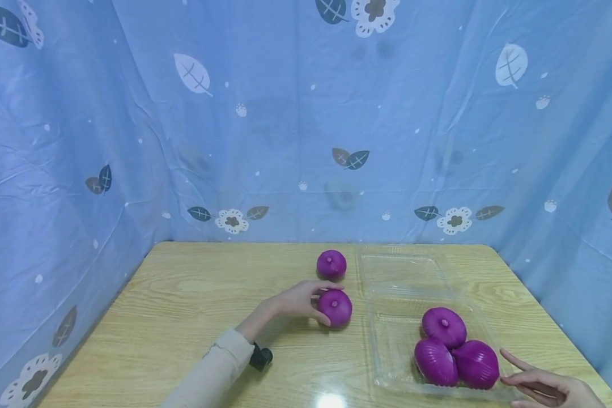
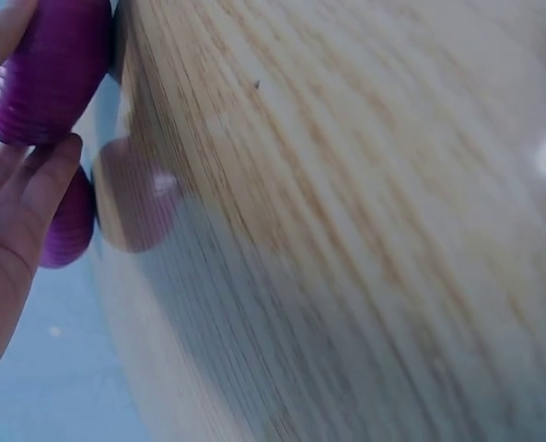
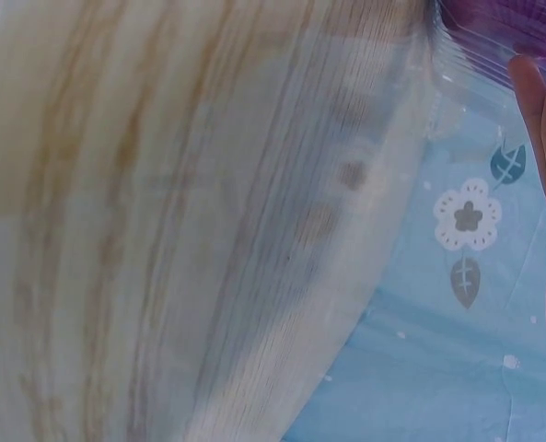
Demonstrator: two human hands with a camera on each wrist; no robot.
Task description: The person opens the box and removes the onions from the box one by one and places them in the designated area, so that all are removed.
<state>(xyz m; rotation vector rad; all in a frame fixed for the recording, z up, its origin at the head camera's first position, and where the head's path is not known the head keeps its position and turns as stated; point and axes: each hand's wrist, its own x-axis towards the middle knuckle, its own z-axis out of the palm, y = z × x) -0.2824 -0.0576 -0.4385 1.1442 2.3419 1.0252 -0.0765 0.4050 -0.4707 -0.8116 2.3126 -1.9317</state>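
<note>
A: What about the left hand (image 1: 298, 300)?

B: Reaching in over the wood-grain worktop (image 1: 204, 277), gripping the nearer loose onion (image 1: 335, 309), with thumb on the near side and fingers round the far side.

A: Lifted, or resting on the wood?

B: Cannot tell. Close to the surface, at any rate.

A: And just behind, toward the blue curtain (image 1: 296, 113)?

B: A farther loose onion (image 1: 331, 264), also purple, right beyond the fingertips. Cannot tell whether touched by them.

A: Now for the right hand (image 1: 556, 388).

B: Beside the near right corner of the clear container (image 1: 374, 340), with fingers loosely extended and holding nothing. Just at the plastic rim; cannot tell whether touching.

A: Inside that container?

B: Bunched together toward the near right: a rear onion (image 1: 443, 327), a front left onion (image 1: 435, 362) and a front right onion (image 1: 476, 364).

A: With the clear lid (image 1: 400, 272) where?

B: Folded back toward the curtain, to the right of the farther loose onion.

A: Anything around the left wrist?

B: A pale sleeve (image 1: 219, 362), with a black device (image 1: 260, 358) next to the cuff.
</note>
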